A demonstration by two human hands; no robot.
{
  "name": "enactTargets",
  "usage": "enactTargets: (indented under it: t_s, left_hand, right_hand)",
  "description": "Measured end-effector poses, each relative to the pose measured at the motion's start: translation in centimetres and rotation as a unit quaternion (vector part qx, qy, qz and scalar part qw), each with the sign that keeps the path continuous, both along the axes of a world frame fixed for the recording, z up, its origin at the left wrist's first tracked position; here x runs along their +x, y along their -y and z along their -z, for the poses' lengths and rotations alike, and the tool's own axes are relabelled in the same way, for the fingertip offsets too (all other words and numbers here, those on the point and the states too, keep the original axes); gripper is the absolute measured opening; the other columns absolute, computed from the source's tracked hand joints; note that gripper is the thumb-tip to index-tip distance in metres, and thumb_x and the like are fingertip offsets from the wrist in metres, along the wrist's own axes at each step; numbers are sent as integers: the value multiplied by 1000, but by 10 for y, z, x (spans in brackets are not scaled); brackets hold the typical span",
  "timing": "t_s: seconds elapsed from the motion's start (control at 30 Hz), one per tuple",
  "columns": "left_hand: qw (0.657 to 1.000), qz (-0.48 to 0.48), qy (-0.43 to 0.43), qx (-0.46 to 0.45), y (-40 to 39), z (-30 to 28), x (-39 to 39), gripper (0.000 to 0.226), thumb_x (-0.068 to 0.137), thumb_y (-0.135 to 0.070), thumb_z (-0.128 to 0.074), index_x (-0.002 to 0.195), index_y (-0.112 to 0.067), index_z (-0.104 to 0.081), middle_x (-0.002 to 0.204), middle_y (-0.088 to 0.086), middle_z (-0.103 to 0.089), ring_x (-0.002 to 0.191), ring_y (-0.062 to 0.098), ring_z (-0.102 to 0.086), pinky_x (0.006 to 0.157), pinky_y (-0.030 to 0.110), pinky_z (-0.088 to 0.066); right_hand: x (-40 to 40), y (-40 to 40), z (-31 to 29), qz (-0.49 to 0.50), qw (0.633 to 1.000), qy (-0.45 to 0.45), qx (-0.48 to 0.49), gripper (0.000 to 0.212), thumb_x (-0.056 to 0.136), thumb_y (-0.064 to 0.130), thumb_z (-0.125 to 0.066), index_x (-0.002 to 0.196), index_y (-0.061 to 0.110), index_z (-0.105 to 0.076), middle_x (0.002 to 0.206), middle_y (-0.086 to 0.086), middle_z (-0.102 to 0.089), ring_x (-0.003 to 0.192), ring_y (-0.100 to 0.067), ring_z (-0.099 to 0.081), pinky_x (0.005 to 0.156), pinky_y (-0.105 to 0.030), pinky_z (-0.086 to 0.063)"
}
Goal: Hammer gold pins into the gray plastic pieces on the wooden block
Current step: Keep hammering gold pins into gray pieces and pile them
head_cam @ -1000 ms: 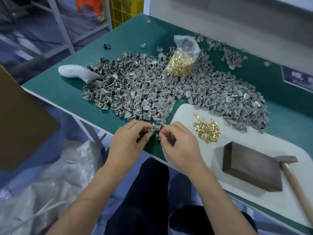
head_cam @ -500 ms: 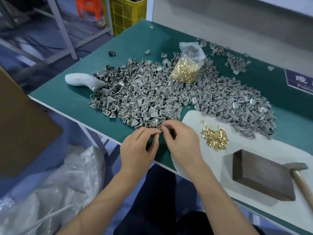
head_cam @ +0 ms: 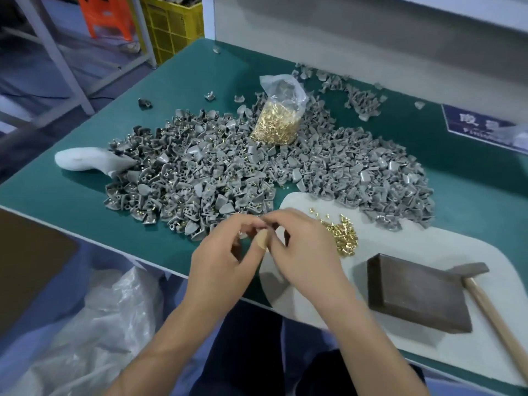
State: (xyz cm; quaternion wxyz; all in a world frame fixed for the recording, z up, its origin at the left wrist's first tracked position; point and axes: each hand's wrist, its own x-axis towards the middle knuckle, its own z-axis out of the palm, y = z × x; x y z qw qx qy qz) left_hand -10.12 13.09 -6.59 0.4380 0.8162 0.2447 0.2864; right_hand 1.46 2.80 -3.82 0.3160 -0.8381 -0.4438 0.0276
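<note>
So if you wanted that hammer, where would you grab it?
Probably by the wooden handle, well down from the head. The hammer lies flat on the white mat, its gray head against the wooden block, handle trailing toward the near right edge. The right hand could close over it from above.

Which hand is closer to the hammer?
The right hand. It sits just left of the wooden block, with the hammer lying beyond that block; the left hand is farther left still.

Gray pieces (head_cam: pixel 257 172) heaped wide at 12 o'clock, loose gold pins (head_cam: pixel 341 238) just right of centre, dark wooden block (head_cam: pixel 417 295) flat at 4 o'clock, hammer (head_cam: pixel 485 298) touching its right side
</note>
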Motion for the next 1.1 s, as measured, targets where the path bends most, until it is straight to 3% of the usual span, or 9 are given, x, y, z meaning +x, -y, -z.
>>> enactTargets:
  t_s: [0.07, 0.13, 0.2, 0.27, 0.43, 0.57, 0.63, 0.83, 1.1]
  left_hand:
    - [999, 39, -15, -19, -7, -9, 20, 12, 94, -46, -58, 105, -41, -62, 97, -20, -67, 77, 10, -63, 70, 35, -53]
    - [995, 69, -69, 15, -17, -14, 42, 12, 96, -47, -58, 106, -42, -62, 95, -22, -65, 75, 4, -60, 65, 27, -48]
    - [988, 81, -106, 75, -25, -16, 68, 14, 96, -39, -62, 109, -38, -64, 98, -20, -64, 87, 2, -59, 73, 27, -49]
    - [980, 85, -119, 137, -29, -19, 98, 22, 95, -29, -66, 116, -28, -66, 103, -11, -64, 100, 12, -58, 84, 34, -50]
    - [944, 26, -223, 240, -35, -15, 152, 51, 92, -32, -66, 140, -27, -51, 132, 3, -54, 127, 27, -41, 104, 42, -33]
    - [919, -28, -259, 297, -46, -8, 157, 56, 88, -41, -67, 140, -26, -49, 137, 4, -49, 129, 29, -36, 102, 42, -30]
    - [914, -26, -280, 292, -56, -7, 151, 61, 88, -50, -67, 141, -27, -48, 138, 4, -49, 131, 29, -35, 104, 43, -30]
    - [935, -10, -227, 272, -67, -14, 112, 65, 83, -59, -70, 139, -30, -52, 138, -4, -53, 136, 25, -32, 110, 50, -27]
    - [955, -4, -158, 250, -28, -5, 85, 22, 91, -35, -69, 110, -23, -72, 115, -3, -61, 118, 24, -45, 98, 42, -35]
  right_hand:
    - [22, 0, -14, 21, 999, 22, -10, 13, 97, 31, -60, 103, 35, -71, 98, 17, -69, 87, -7, -62, 76, -36, -54]
    - [44, 3, -26, 61, 997, 38, -19, 11, 97, 32, -60, 100, 34, -71, 94, 17, -69, 81, -6, -61, 73, -34, -53]
    - [65, 8, -33, 113, 992, 54, -30, 10, 96, 33, -61, 98, 34, -71, 90, 17, -70, 76, -7, -61, 68, -30, -51]
    - [84, 8, -35, 142, 986, 62, -67, 11, 97, 33, -61, 100, 34, -72, 90, 16, -72, 78, -11, -63, 65, -28, -48]
    - [120, -23, -26, 102, 979, 94, -150, 20, 98, 33, -63, 116, 35, -69, 98, 10, -66, 85, -14, -61, 59, -22, -40]
    - [135, -46, -11, 31, 977, 119, -175, 42, 93, 36, -67, 134, 30, -60, 122, -2, -55, 120, -23, -48, 86, -40, -49]
    - [138, -48, -3, 11, 981, 95, -169, 44, 94, 38, -68, 136, 28, -60, 124, -2, -55, 125, -25, -44, 94, -43, -47]
    - [146, -39, 12, 13, 988, 69, -139, 36, 92, 30, -72, 128, 32, -63, 122, 6, -57, 120, -19, -47, 97, -41, -48]
    - [143, -36, 13, 26, 995, 34, -86, 20, 89, 26, -76, 96, 38, -62, 92, 17, -58, 94, -12, -56, 78, -38, -53]
